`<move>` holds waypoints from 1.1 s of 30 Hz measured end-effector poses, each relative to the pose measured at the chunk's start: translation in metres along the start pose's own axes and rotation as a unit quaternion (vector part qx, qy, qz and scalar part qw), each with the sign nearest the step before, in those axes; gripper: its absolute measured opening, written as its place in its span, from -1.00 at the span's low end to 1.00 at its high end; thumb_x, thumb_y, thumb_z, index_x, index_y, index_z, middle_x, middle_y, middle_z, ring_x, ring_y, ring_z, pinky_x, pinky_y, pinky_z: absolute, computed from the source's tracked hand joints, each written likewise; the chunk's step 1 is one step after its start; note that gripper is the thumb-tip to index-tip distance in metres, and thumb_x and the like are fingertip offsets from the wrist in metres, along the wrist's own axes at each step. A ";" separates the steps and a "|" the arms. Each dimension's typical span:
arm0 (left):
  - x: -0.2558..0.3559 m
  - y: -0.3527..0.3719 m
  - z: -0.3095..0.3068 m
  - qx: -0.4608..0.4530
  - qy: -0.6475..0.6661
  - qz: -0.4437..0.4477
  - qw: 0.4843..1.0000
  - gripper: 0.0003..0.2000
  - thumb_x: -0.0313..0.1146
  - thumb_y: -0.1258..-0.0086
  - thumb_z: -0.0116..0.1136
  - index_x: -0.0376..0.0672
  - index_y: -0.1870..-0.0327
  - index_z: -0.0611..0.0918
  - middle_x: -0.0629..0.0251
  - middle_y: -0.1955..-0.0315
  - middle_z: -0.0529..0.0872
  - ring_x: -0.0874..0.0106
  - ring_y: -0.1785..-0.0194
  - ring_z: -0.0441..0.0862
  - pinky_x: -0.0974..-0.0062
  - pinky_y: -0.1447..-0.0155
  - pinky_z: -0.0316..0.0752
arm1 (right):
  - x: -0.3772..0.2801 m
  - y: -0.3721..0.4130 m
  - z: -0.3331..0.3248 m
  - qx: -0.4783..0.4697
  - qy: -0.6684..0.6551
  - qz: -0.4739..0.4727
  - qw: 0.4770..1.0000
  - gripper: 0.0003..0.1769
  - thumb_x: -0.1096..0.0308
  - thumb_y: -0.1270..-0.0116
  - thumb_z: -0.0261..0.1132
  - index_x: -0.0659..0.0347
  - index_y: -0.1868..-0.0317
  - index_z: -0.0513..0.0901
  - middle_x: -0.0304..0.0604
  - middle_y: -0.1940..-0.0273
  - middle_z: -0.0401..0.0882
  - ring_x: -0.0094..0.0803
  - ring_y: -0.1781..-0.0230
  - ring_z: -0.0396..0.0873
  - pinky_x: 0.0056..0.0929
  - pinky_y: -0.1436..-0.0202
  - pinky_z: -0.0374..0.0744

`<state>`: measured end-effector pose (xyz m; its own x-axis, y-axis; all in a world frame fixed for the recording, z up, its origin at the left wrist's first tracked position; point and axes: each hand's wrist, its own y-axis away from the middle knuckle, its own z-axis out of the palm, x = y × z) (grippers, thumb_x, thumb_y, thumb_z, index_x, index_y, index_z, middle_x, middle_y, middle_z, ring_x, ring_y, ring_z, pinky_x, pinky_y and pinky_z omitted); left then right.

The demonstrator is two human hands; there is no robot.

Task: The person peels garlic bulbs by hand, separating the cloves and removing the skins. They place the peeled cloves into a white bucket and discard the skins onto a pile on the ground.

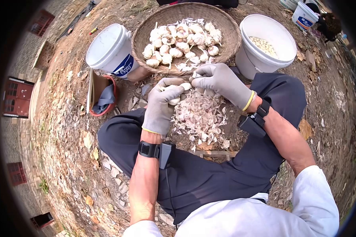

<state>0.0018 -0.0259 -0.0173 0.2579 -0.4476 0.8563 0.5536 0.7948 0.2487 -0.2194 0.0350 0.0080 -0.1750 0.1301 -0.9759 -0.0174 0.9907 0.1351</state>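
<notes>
Grey gloves cover both hands. My left hand [164, 103] is closed around several pale garlic cloves [174, 101], which show between its thumb and fingers. Beside it, my right hand [219, 81] pinches a small piece of garlic [194, 76] between thumb and fingertips. A heap of papery garlic skins [199, 114] lies below the hands, between the legs. Just beyond them is a round wicker basket [140, 41] with whole garlic bulbs [182, 39] in it.
A white bucket [247, 59] with peeled cloves [264, 46] stands right of the basket. Left of it is a lidded white bucket [106, 45], near a red tub [115, 96] with dark cloth. More buckets [304, 16] stand at the upper right.
</notes>
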 end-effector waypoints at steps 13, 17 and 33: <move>0.010 0.014 0.031 0.038 -0.204 0.077 0.975 -0.77 -0.47 -0.43 0.41 -0.28 -0.06 0.77 0.41 0.22 0.78 0.70 0.26 0.62 0.73 0.28 0.43 | -0.007 0.006 0.004 -0.019 -0.096 0.070 0.993 -0.79 0.28 -0.45 0.48 0.24 0.29 0.72 -0.31 0.46 0.67 -0.71 0.57 0.49 -0.65 0.51 0.40; 0.015 0.019 0.039 0.058 -0.310 0.104 0.943 -0.80 -0.50 -0.41 0.42 -0.26 -0.02 0.80 0.39 0.16 0.81 0.73 0.19 0.62 0.74 0.18 0.48 | -0.010 0.009 0.003 -0.020 -0.104 0.067 0.992 -0.81 0.31 -0.43 0.48 0.26 0.27 0.71 -0.31 0.44 0.68 -0.72 0.56 0.50 -0.66 0.52 0.41; 0.007 0.009 0.019 0.049 -0.159 0.129 0.978 -0.80 -0.55 -0.39 0.44 -0.29 0.00 0.78 0.37 0.15 0.82 0.63 0.11 0.69 0.64 -0.01 0.57 | 0.001 0.004 -0.010 -0.160 -0.098 0.068 0.980 -0.52 0.00 -0.69 0.20 0.32 -0.07 0.72 -0.18 0.33 0.77 -0.73 0.59 0.48 -0.71 0.60 0.35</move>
<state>-0.0060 -0.0138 -0.0009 0.1112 -0.0900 0.9897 0.4196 0.9070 0.0353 -0.2295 0.0389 0.0097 -0.0047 0.2958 -0.9552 -0.3200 0.9046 0.2817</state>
